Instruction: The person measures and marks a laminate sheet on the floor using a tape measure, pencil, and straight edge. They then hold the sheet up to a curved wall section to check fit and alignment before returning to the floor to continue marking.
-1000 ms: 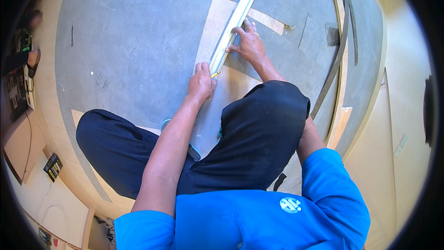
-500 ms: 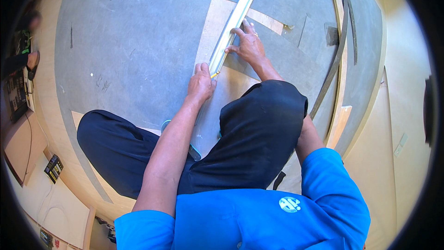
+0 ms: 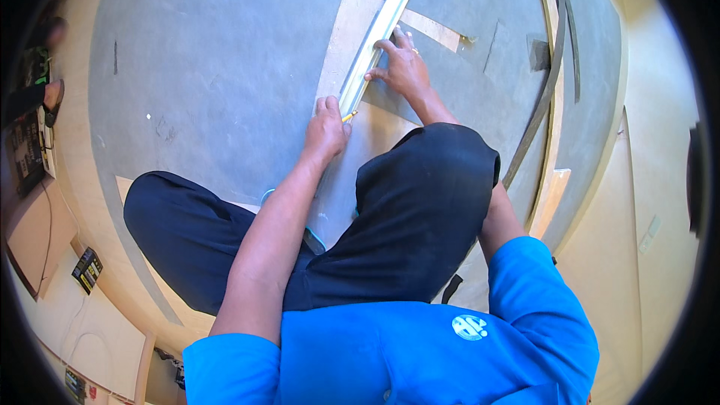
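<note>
A long, pale metal straightedge point(image 3: 390, 19) with green lines runs away from me over beige strips point(image 3: 346, 26) and grey sheet. My left hand point(image 3: 327, 133) is closed at its near end, fingertips against the bar. A yellow pencil point(image 3: 349, 116) pokes out of that hand on the thumb side, beside the bar. Farther up, my right hand point(image 3: 406, 73) holds the straightedge from its right side. Its thumb and forefinger rest on the bar, spread apart, while the other fingers reach along the edge. The pencil's rear part is hidden in my left hand.
My bent knees point(image 3: 427, 172) flank the work. At the right lie a long wooden strip point(image 3: 556, 105), dark curved strips point(image 3: 541, 109) and a short wood piece point(image 3: 551, 199). A dark square patch point(image 3: 538, 56) sits nearby. Another person's foot point(image 3: 52, 101) shows far left.
Both hands keep their hold on the straightedge, and the bar stays nearly in place. My left hand has shifted slightly up, and the pencil has moved a little with it.
</note>
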{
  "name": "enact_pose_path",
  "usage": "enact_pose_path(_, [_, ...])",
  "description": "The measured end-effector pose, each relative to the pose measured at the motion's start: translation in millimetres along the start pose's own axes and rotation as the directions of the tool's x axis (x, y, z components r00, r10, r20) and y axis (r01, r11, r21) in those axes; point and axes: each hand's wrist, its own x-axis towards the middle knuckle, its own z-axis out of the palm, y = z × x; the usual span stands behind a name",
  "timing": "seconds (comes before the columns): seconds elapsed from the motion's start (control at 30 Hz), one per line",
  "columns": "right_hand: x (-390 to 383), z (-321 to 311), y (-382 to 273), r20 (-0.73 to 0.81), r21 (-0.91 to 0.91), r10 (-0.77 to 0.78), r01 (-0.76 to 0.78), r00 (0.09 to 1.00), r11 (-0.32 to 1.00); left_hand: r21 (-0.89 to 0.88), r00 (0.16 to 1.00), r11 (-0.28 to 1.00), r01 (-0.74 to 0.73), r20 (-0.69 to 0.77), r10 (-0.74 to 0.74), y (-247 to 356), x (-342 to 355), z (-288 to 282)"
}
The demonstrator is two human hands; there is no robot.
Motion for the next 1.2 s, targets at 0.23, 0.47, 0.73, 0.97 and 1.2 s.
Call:
enact_pose_path(0.23, [1, 8, 6, -0.043, -0.02, -0.011, 0.01, 0.999, 1.0, 0.028, 1.0, 0.999, -0.015, 0.025, 0.014, 0, 3, -1])
enact_pose_path(0.47, [2, 8, 4, -0.01, -0.056, 0.021, -0.021, 1.0, 0.998, 0.063, 0.998, 0.997, 0.051, 0.035, -0.053, 5, 3, -2])
enact_pose_path(0.73, [4, -10, -12, 0.05, -0.167, 0.1, -0.09, 0.994, 0.982, 0.087, 0.997, 0.994, 0.072, 0.03, -0.075, 14, -1, -10])
enact_pose_path(0.97, [2, -8, -9, 0.093, -0.162, 0.111, -0.095, 0.989, 0.982, 0.016, 0.988, 0.988, 0.152, -0.006, -0.151, 18, 1, -21])
enact_pose_path(1.2, [0, -12, -18, 0.073, -0.182, 0.092, -0.077, 0.993, 0.98, -0.112, 0.867, 0.988, 0.105, -0.476, -0.146, -40, 34, -16])
